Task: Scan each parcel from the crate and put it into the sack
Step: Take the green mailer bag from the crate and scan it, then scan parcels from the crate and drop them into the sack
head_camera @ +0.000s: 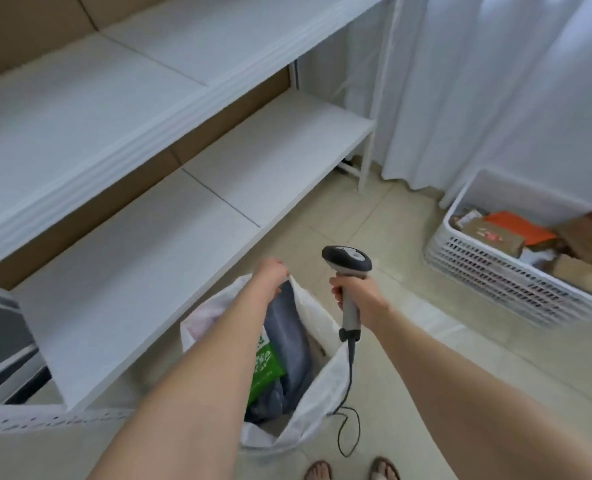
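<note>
While right hand grips one scanner: one sack (one crate).

Bright, soft daylight; slightly blurred throughout, with wide-angle bending at edges.

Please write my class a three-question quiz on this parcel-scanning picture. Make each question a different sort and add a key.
1. True or false: the right hand grips the scanner by its handle.
2. Where does the crate of parcels stand? A on the shelf; B on the floor; C on a chair.
3. Fill in: in the sack a grey parcel lies beside a ____ one.

Key: 1 true. 2 B. 3 green, the green parcel.
</note>
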The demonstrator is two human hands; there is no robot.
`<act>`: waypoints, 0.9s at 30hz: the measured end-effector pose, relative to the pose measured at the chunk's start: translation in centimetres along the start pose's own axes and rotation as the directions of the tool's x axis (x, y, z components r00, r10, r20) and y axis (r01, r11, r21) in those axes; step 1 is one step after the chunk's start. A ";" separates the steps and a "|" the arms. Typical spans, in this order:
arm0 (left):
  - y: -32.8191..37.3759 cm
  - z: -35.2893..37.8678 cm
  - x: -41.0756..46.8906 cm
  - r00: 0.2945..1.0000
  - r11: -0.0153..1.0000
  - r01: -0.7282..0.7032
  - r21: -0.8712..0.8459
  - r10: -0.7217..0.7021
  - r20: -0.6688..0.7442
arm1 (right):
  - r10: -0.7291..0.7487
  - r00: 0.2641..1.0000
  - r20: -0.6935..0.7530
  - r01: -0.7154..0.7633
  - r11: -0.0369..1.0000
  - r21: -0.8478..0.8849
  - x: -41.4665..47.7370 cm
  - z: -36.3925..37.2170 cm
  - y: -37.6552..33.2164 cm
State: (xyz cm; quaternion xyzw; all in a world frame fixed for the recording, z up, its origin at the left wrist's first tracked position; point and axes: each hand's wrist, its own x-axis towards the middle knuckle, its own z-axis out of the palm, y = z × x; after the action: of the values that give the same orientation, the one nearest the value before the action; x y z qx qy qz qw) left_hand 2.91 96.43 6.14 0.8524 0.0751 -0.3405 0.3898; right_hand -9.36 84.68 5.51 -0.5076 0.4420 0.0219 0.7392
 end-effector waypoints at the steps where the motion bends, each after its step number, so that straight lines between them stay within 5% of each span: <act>1: 2.4 1.0 -0.8 0.999 0.999 -0.038 -0.003 0.038 0.011 | -0.021 1.000 -0.007 0.021 0.999 0.032 -0.6 -1.6 -1.6; 12: 24.3 20.9 -9.1 0.954 0.958 -0.281 0.060 0.272 0.122 | -0.069 0.981 -0.182 0.128 0.933 0.338 -1.0 -26.1 -14.5; 27: 39.7 44.9 -5.6 0.928 0.942 -0.298 0.154 0.248 0.278 | 0.094 0.954 -0.285 0.100 0.794 0.600 10.2 -49.4 -22.1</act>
State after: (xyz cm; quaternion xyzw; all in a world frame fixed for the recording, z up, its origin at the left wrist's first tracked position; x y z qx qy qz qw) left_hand -9.11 37.86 13.24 0.8375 -0.1289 -0.3950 0.3550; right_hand -23.70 31.66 10.15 -0.2412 0.5315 -0.1997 0.7870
